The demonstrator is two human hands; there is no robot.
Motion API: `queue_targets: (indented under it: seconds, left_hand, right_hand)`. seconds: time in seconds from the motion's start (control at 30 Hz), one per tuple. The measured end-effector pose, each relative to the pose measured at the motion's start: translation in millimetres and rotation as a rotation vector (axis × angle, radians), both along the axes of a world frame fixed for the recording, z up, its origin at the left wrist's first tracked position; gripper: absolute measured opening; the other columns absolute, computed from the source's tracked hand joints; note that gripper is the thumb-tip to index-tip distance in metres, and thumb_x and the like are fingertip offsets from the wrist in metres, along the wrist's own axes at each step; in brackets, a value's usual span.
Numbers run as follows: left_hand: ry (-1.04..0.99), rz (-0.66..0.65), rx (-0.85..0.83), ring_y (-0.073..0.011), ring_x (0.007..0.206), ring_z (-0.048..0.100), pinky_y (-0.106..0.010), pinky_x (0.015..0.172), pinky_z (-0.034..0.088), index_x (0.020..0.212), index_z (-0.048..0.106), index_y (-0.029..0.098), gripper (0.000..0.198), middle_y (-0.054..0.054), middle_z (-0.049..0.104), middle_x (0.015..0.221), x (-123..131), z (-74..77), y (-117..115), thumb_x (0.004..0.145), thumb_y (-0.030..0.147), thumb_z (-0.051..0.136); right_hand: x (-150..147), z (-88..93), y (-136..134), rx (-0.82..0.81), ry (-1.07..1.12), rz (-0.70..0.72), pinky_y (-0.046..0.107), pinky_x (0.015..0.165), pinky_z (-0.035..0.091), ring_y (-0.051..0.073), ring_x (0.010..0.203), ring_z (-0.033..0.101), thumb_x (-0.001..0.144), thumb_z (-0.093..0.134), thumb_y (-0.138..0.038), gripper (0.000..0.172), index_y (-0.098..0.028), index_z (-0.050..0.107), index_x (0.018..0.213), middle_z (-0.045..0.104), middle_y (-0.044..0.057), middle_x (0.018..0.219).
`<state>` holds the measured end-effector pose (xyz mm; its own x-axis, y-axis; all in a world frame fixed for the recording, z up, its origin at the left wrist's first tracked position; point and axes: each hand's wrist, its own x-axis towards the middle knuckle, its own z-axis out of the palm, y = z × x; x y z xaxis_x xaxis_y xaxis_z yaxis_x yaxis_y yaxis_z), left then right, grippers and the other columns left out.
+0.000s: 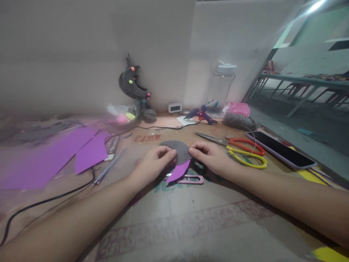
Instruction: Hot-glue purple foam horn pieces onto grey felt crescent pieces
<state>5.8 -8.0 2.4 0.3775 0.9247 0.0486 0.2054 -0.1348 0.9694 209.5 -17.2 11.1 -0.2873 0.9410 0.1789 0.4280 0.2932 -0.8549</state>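
Note:
Between both hands is a crescent-shaped piece of purple foam or card, its upper part covered with grey yarn (180,151); the purple tip (178,172) stays bare and points down toward me. My left hand (159,156) pinches the piece's left side between thumb and fingers. On the right edge, my right hand (205,153) closes thumb and fingertips on it. Under the purple tip lie pink thread snips (195,179) on the cardboard. Scissors with red and yellow handles (240,147) rest just beyond my right hand.
Purple sheets (91,153), a pen (107,169) and a black cord (51,198) lie left. Behind stand a glue gun (202,114), a small digital clock (175,107), a clear bottle (222,83) and a dark crescent ornament (132,83). Grey yarn (240,120) and a phone (282,149) sit right.

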Motion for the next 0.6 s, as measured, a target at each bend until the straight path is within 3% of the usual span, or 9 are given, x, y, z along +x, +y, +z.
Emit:
queue_targets:
  seconds: [0.2,0.33,0.47,0.6]
  left_hand:
    - [-0.09,-0.029,-0.001,-0.0123,0.061,0.051,-0.024,0.06,0.04,0.072,0.058,0.018,0.019,0.001,0.058,0.066,2,2.0,1,0.084,0.028,0.048]
    - [-0.012,-0.047,0.106,-0.0115,0.063,0.049,-0.024,0.061,0.039,0.066,0.051,0.018,0.021,0.002,0.052,0.068,1,1.4,-3,0.084,0.029,0.052]
    - [0.001,-0.039,0.163,-0.0122,0.072,0.053,-0.024,0.065,0.042,0.087,0.051,0.02,0.01,0.002,0.056,0.083,1,-1.0,-9,0.082,0.026,0.057]
    - [0.039,-0.06,0.184,-0.0156,0.086,0.057,-0.028,0.077,0.045,0.106,0.052,0.021,0.024,-0.002,0.059,0.094,2,-2.2,-12,0.083,0.025,0.056]
  right_hand:
    - [2,-2.3,1,0.007,0.01,-0.024,0.025,0.056,0.036,0.013,0.064,0.048,0.085,0.052,-0.044,0.03,-0.017,0.059,0.075,0.052,-0.001,0.067]
    - [2,-2.5,1,0.073,-0.012,-0.026,0.025,0.056,0.035,0.012,0.062,0.047,0.086,0.052,-0.04,0.027,-0.018,0.058,0.073,0.052,-0.001,0.066]
    - [1,-1.2,0,0.089,-0.025,-0.04,0.025,0.055,0.035,0.012,0.059,0.045,0.086,0.051,-0.037,0.025,-0.018,0.057,0.072,0.049,-0.002,0.063]
    - [0,0.7,-1,0.111,-0.059,-0.045,0.026,0.058,0.036,0.013,0.063,0.048,0.087,0.05,-0.036,0.025,-0.018,0.057,0.071,0.052,-0.001,0.065]
